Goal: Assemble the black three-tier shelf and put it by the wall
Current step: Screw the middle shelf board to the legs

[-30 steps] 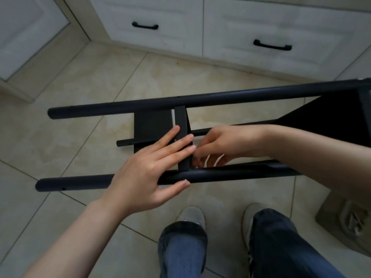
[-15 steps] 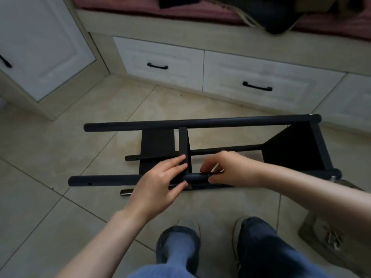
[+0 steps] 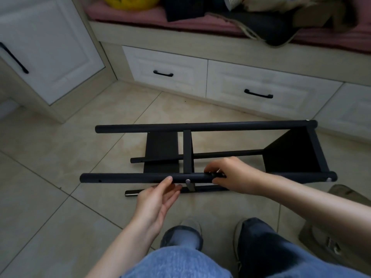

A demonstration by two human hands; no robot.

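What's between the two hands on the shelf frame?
Head view: a small silver fastener head on the near black metal tube, at the flat black cross strip.

Left hand (image 3: 158, 199) open, fingers loosely extended; right hand (image 3: 230, 175) curled in a pinch

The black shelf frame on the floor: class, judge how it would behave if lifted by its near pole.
Probably stiff: the near pole looks like hard tubing. The frame may twist: that pole's left end is unjoined. Unlikely to roll: the end panel braces it.
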